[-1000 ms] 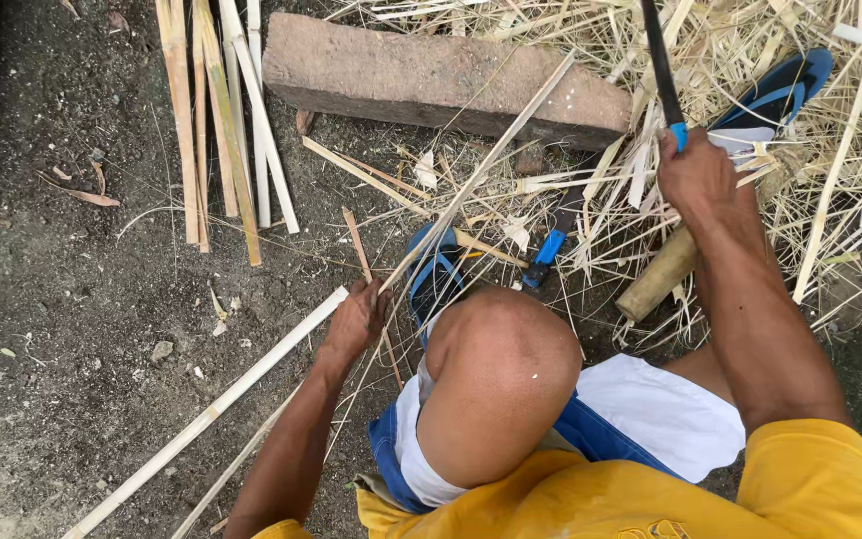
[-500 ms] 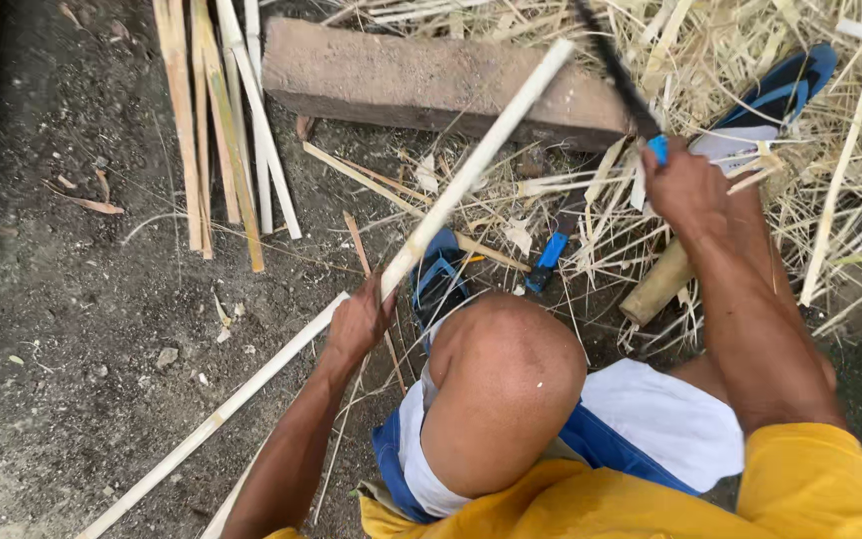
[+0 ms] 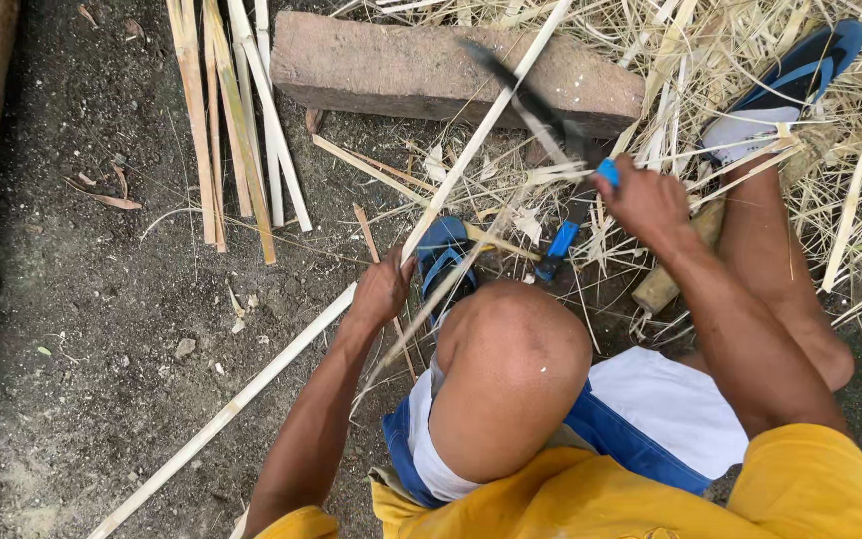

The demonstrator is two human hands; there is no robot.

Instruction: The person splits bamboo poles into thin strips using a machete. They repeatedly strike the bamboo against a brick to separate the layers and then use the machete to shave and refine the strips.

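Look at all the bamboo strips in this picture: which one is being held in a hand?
The long pale strip running diagonally, gripped by the left hand. The other strips lie loose on the ground beside the brick, untouched.

Weathered brick lying flat at 12 o'clock; bundle of split bamboo slats on bare soil at 10 o'clock; heap of pale bamboo shavings at 2 o'clock; blue sandal upon it.

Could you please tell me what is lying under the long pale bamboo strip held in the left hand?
Under the bamboo strip lies dark bare ground; further up it crosses loose straw shavings and the brick. The left hand covers what lies beneath its grip.
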